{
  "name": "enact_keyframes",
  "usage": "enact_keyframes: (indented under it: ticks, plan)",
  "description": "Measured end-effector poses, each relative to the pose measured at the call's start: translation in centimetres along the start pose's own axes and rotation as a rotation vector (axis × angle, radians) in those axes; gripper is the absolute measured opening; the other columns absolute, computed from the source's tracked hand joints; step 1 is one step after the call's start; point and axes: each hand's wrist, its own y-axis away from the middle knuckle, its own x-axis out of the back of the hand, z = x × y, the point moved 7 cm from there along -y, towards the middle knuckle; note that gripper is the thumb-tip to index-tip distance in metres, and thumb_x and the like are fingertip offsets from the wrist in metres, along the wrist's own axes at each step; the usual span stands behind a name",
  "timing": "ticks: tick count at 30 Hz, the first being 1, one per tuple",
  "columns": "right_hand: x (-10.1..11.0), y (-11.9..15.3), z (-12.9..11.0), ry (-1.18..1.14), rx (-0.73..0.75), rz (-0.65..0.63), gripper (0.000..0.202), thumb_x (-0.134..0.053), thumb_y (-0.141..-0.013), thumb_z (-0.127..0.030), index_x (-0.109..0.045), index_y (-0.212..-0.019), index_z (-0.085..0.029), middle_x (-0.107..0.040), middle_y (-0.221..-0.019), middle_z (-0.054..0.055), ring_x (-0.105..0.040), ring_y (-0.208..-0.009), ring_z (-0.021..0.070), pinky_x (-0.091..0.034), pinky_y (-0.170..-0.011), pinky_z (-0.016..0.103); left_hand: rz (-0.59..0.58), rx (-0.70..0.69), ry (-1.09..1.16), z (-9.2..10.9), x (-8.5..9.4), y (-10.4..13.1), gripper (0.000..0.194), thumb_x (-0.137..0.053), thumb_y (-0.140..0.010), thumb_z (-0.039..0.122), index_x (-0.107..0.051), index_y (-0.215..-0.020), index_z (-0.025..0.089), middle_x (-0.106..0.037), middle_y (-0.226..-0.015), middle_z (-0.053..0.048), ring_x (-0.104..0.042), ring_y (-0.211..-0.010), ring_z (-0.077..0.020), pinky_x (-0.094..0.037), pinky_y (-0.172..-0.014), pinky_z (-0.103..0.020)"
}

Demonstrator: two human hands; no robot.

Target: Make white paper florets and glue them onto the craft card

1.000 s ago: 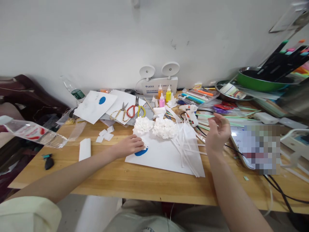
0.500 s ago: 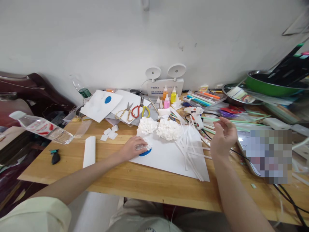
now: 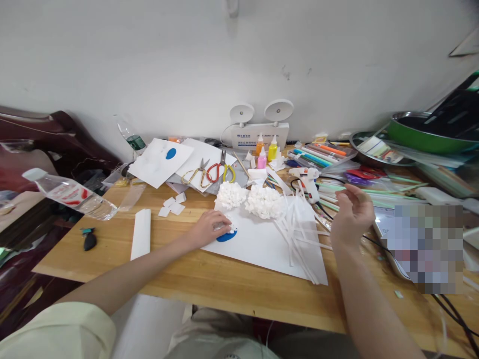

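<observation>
My left hand (image 3: 211, 226) rests on a white sheet of paper (image 3: 262, 242), pressing a small white paper piece onto a blue painted spot (image 3: 226, 236). Two fluffy white paper clusters (image 3: 254, 198) sit on the sheet's far edge. My right hand (image 3: 352, 214) hovers above the table's right part, fingers loosely curled, holding nothing I can make out. A pile of white paper strips (image 3: 299, 229) lies between the hands. A white glue gun (image 3: 309, 179) lies just beyond the strips.
Scissors (image 3: 209, 172) lie on loose sheets at the back. Small paint bottles (image 3: 266, 149), a marker box (image 3: 322, 152), a green pan (image 3: 426, 134), a tilted water bottle (image 3: 69, 194) and a folded white paper (image 3: 141, 233) surround the wooden table (image 3: 232, 279).
The view has drifted, so everything sits a little further right and lower. My left hand stays on the blue spot; my right hand stays raised with only slight finger movement.
</observation>
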Motion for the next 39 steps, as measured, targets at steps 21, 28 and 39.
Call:
enact_keyframes:
  ticks: [21,28,39]
  plan:
    - [0.0,-0.1,0.2,0.023,0.009,-0.03,0.021,-0.054,-0.07,-0.023,-0.059,-0.091,-0.024,-0.056,-0.08,-0.001,-0.057,-0.077,0.0164,-0.044,-0.078,0.041,0.072,0.15,0.045,-0.2,-0.5,-0.2,0.022,-0.061,-0.07,0.039,-0.061,-0.078,0.019,-0.063,-0.078,-0.002,-0.055,-0.079,-0.0174,-0.041,-0.075,-0.033]
    - [0.0,-0.1,0.2,0.027,0.014,-0.024,0.023,-0.053,-0.071,-0.023,-0.059,-0.094,-0.021,-0.056,-0.079,-0.001,-0.057,-0.076,0.0154,-0.045,-0.075,0.037,0.027,0.167,0.118,-0.8,-0.7,-0.3,0.02,-0.058,-0.073,0.037,-0.062,-0.078,0.019,-0.063,-0.078,-0.002,-0.055,-0.079,-0.0168,-0.042,-0.074,-0.03]
    - [0.0,0.0,0.3,0.01,0.001,-0.04,0.021,-0.054,-0.072,-0.023,-0.06,-0.092,-0.024,-0.057,-0.081,-0.001,-0.057,-0.078,0.015,-0.045,-0.076,0.037,-0.011,0.217,0.186,-1.2,-0.6,-0.1,0.016,-0.054,-0.075,0.033,-0.063,-0.082,0.022,-0.063,-0.084,-0.002,-0.056,-0.084,-0.0162,-0.041,-0.077,-0.027]
